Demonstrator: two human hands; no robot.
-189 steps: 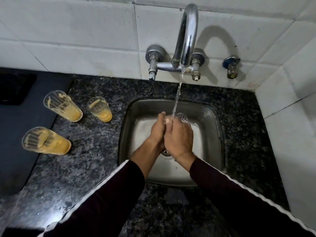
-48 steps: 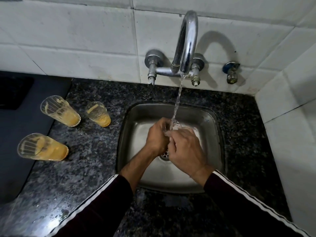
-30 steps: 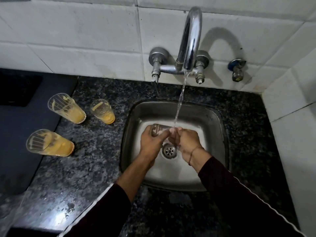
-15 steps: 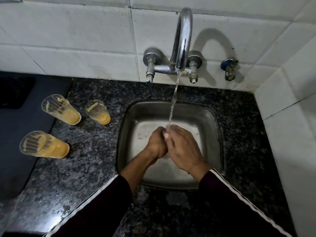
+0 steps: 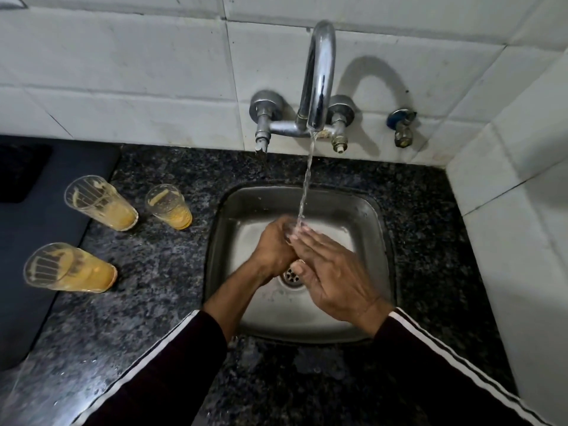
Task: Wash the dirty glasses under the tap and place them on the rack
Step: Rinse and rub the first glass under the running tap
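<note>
a dark speckled granite counter point(image 5: 159, 290) runs below a wall of white tiles point(image 5: 123, 75). a small blue-capped valve point(image 5: 402, 127) juts from the tiles near the right corner. a dark mat point(image 5: 37, 247) lies on the counter's left side.

Three dirty glasses point(image 5: 101, 202) point(image 5: 169, 207) point(image 5: 69, 269) stand left of the one sink point(image 5: 381, 241); a fourth glass point(image 5: 289, 230) is over it, between two hands point(image 5: 273, 250) point(image 5: 335, 281).

dark granite counter point(image 5: 159, 272) carries three dirty glasses point(image 5: 101, 202) beside the sink point(image 5: 381, 229).
</note>
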